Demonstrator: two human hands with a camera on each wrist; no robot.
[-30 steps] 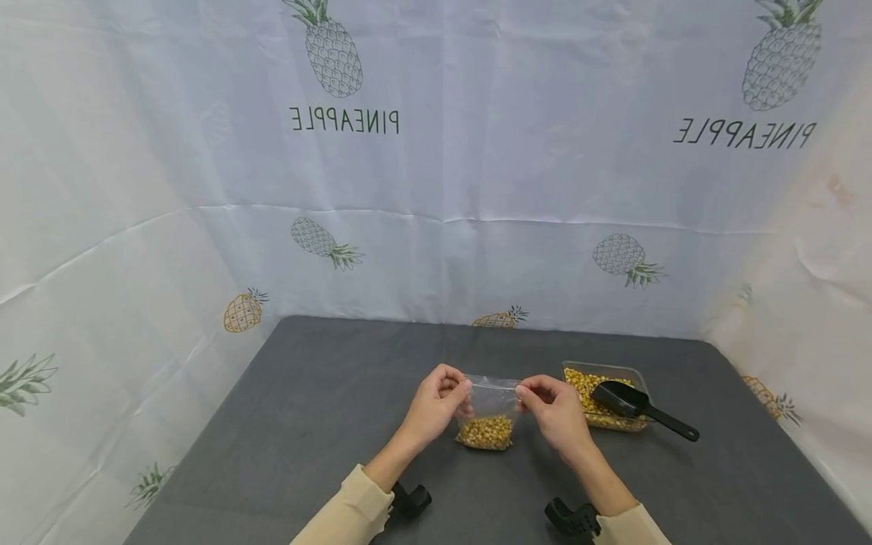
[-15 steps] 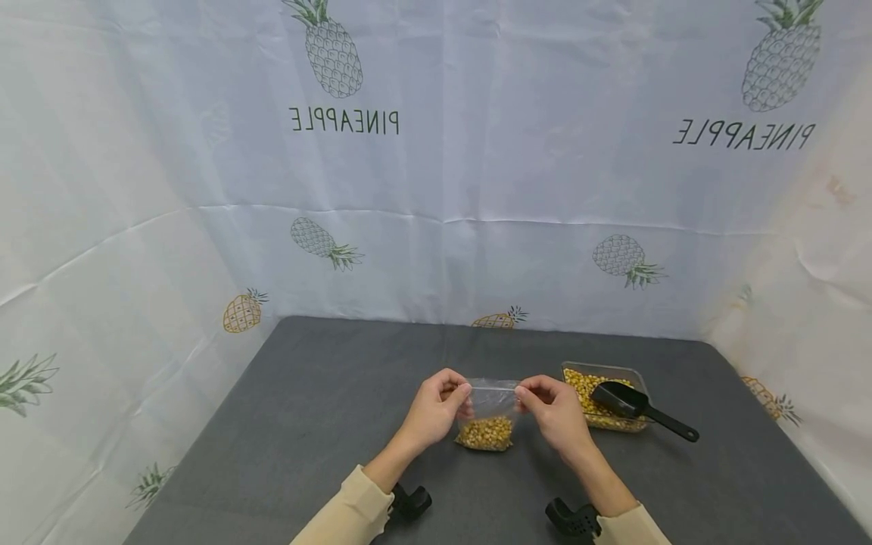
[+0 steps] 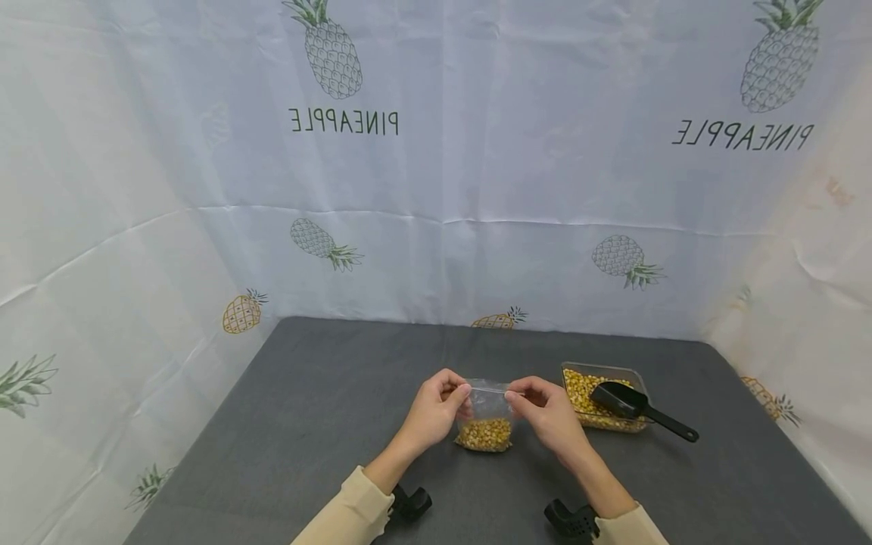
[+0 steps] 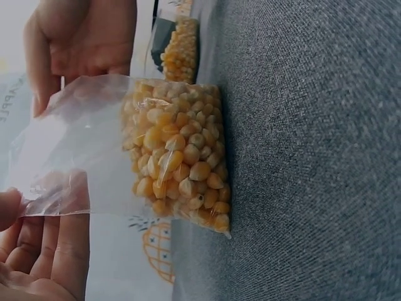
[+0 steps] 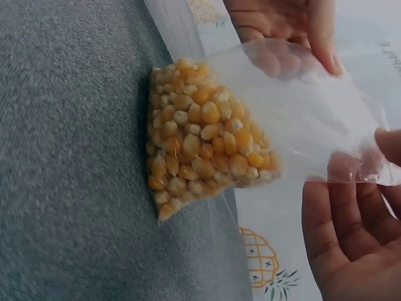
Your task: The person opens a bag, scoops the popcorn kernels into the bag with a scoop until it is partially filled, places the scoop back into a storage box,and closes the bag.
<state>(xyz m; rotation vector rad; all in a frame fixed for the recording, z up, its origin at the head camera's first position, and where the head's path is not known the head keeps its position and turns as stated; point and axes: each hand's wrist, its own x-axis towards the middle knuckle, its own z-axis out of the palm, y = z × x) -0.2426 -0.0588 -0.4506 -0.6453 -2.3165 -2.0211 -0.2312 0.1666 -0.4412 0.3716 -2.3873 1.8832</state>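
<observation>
A clear plastic zip bag (image 3: 487, 409) stands on the table, its lower part filled with yellow corn kernels (image 4: 178, 150). My left hand (image 3: 431, 409) pinches the bag's top left corner between thumb and fingers. At the right part of the top edge, my right hand (image 3: 550, 415) pinches the plastic along the seal strip. In the right wrist view the bag (image 5: 301, 113) narrows toward the pinched top, and kernels (image 5: 200, 138) spread along its base against the table. Fingers show through the thin plastic in both wrist views.
Beside the right hand is a clear rectangular container (image 3: 643, 378) of corn kernels, with a black scoop (image 3: 627, 401) lying across it, handle pointing right. A dark grey cloth (image 3: 327, 401) covers the table. Pineapple-print curtains (image 3: 436, 151) hang behind and at both sides.
My right hand has shifted left along the bag's top edge, closer to the left hand. The left hand and the bag's base stay nearly still.
</observation>
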